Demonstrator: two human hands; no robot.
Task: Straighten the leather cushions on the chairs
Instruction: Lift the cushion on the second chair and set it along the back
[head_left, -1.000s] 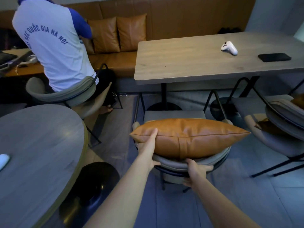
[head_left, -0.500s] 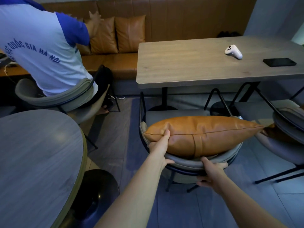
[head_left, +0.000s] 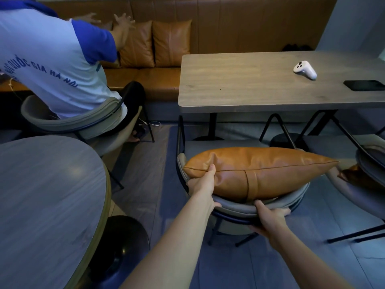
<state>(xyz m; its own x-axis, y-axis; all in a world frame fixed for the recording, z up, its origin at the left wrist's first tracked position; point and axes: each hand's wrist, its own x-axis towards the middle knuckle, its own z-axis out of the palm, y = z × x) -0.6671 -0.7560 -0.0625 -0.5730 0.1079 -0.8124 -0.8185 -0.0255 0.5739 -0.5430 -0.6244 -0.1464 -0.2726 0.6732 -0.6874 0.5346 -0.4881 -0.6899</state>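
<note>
A tan leather cushion (head_left: 262,174) lies along the curved backrest of a grey chair (head_left: 239,208) in front of me. My left hand (head_left: 203,184) grips the cushion's left end, thumb on its top seam. My right hand (head_left: 268,220) clasps the chair's backrest rim just under the cushion's middle. Another tan cushion (head_left: 354,176) lies on the chair (head_left: 370,163) to the right, mostly hidden. Two more cushions (head_left: 155,43) lean upright on the leather bench.
A person in a white and blue shirt (head_left: 56,65) sits on a grey chair at left, reaching towards the bench cushions. A round table (head_left: 41,195) stands near left. A rectangular table (head_left: 260,80) ahead holds a white controller (head_left: 305,69) and a black phone (head_left: 363,85).
The view has shifted slightly, so the chair and cushion sit further right. Both hands keep their holds. The seated person has leaned and reached both hands towards the bench cushions.
</note>
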